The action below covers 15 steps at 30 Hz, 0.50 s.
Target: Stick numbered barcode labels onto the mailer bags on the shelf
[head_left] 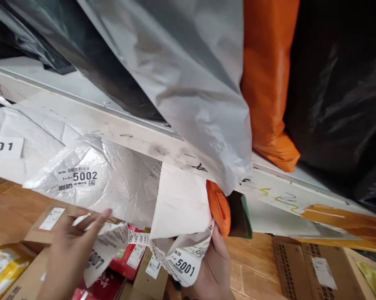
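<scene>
My right hand (pixel 213 266) grips a white plastic mailer (pixel 179 208) by its lower end, where a label reads 5001. My left hand (pixel 69 254) is spread open over a cardboard box (pixel 39 233), its fingertips touching another white parcel (pixel 105 250) with a barcode label. A silver mailer labelled 5002 (pixel 91 175) lies just above my left hand. A large grey plastic bag (pixel 191 79) hangs off the shelf above the held mailer.
A white shelf edge (pixel 138 137) with scribbled marks runs across. On the shelf stand an orange parcel (pixel 267 79) and black bags (pixel 341 91). Below lie red packets (pixel 125 258), a yellow packet (pixel 3 266) and a vented cardboard box (pixel 313 266).
</scene>
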### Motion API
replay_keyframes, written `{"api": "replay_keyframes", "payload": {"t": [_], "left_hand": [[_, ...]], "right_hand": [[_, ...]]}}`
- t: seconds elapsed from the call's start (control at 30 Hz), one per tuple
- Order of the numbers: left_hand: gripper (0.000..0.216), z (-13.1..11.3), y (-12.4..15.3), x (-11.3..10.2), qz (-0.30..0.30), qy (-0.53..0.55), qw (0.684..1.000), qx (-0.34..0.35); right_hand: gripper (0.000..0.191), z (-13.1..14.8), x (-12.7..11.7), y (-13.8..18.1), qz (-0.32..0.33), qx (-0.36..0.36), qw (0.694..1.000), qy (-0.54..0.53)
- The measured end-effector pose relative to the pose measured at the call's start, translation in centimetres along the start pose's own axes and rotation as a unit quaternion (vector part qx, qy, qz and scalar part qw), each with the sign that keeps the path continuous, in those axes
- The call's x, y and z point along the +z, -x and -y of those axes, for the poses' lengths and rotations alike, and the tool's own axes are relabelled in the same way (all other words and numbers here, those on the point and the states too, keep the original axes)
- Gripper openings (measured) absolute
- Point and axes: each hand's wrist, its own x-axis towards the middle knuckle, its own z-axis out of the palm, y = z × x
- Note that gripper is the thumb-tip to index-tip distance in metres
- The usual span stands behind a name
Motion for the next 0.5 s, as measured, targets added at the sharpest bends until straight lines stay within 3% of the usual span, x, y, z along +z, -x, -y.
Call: {"api": "replay_keyframes", "payload": {"t": [0.1,0.33,0.5], "left_hand": [[0.064,0.8,0.8,1.0,0.075,0.066,0.994,-0.048],[0.067,0.5,0.6,0.5,0.064,0.033,0.996,-0.052],[0.064,0.2,0.8,0.5,0.070,0.035,0.996,-0.030]], "right_hand": [[0.027,0.5,-0.3,0.0,0.003,0.008,1.000,-0.003],[0.023,2.0,-2.7,0.6,0.004,0.026,1.000,-0.009],[0.022,1.8,-2.1,0.6,0.000,0.053,0.999,0.006]]}}
